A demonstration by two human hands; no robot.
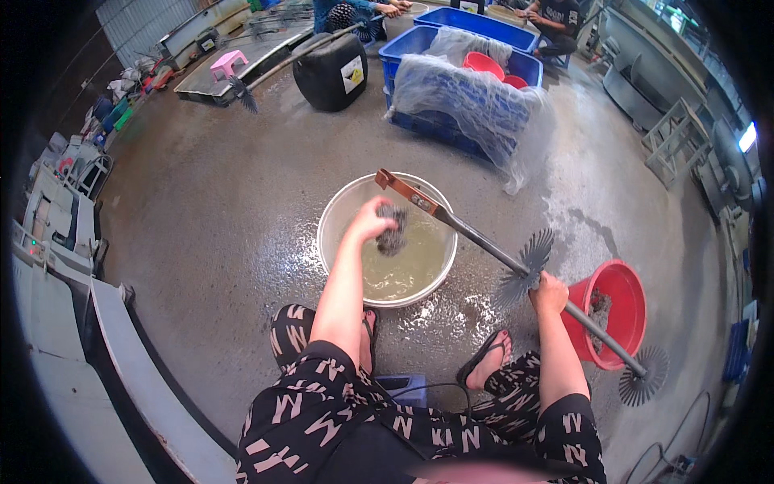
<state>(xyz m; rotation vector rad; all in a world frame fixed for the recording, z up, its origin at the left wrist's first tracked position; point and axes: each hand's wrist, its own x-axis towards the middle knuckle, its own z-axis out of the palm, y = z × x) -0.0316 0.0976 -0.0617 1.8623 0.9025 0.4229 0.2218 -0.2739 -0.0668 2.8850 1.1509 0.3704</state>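
Observation:
My left hand [371,220] is closed around a dark grey, fuzzy wad [392,235], which looks like a scouring pad, over a round white tub [329,266] of cloudy, yellowish-green water. In my right hand [549,293] is a dark metal shaft [488,252], gripped beside a finned black disc [535,256]. The shaft slants from upper left to lower right. Its brown flat bracket [411,194] lies over the tub's far side, just above my left hand. A second finned disc [645,377] sits at the lower right end, past the bucket.
A red bucket [631,300] with grey clumps inside stands at my right. Ahead are blue crates [451,125] draped with netting, a black drum [329,77] and another finned shaft [298,56]. Two people sit at the back. Grey machinery [56,298] lines the left.

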